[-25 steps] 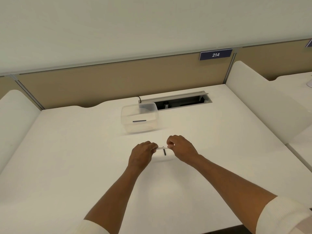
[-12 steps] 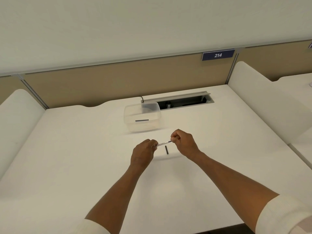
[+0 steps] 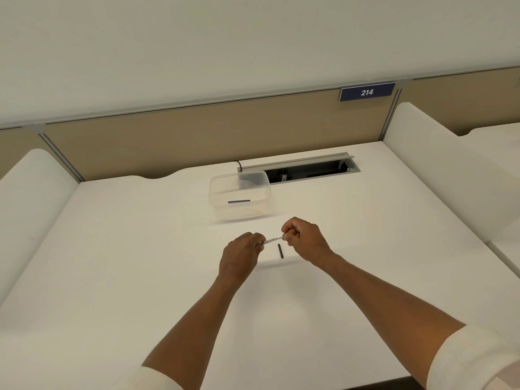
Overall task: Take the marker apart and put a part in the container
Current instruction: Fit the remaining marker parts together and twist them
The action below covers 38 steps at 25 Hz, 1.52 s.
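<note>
White marker barrel [image 3: 269, 240] held level just above the middle of the tabletop [image 3: 112, 263], left hand [image 3: 241, 256] closed on one end, right hand [image 3: 302, 238] pinched on the other. Loose dark piece [image 3: 280, 251] lying on the tabletop directly below; another dark strip [image 3: 239, 201] already inside the clear container [image 3: 239, 194] toward the far edge. Risks: a sudden release under pulling, flinging a small part off the tabletop; knocking the loose piece away.
</note>
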Each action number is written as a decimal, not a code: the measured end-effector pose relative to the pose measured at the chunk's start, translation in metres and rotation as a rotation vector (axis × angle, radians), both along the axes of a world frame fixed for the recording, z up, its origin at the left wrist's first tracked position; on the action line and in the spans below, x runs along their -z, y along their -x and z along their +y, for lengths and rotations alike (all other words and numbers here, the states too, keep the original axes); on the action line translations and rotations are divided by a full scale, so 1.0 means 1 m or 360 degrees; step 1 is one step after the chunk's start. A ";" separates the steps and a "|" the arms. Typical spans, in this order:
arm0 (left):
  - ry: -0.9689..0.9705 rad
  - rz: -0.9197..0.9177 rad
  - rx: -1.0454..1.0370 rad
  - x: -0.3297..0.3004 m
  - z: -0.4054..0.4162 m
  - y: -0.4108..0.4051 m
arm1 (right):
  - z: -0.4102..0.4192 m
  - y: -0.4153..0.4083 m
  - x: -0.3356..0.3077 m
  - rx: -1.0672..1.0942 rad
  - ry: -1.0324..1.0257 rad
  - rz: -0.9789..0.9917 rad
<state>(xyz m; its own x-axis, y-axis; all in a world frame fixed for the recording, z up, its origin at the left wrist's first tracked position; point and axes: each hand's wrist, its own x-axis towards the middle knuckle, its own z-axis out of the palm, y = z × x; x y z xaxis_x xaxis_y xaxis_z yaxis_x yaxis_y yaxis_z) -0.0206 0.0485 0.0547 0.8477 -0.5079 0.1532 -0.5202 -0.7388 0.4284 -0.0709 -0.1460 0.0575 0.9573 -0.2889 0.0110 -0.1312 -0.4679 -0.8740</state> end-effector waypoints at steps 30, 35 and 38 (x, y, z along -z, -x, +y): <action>0.0223 0.0200 -0.0193 0.021 0.015 -0.043 | 0.010 -0.013 0.065 0.0099 0.0540 0.0602; 0.0183 0.0211 -0.0209 0.025 0.022 -0.044 | 0.014 -0.021 0.064 -0.0017 0.0863 0.0547; 0.0135 0.0189 -0.0193 0.028 0.026 -0.043 | 0.010 -0.021 0.064 -0.0065 0.0894 0.0539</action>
<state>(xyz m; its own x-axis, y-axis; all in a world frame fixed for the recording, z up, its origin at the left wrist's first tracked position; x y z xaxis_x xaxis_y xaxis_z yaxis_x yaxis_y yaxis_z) 0.0229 0.0749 0.0265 0.9167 -0.3902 0.0865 -0.3715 -0.7518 0.5448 -0.0495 -0.1360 -0.0067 0.9444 -0.2903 -0.1541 -0.3285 -0.8514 -0.4089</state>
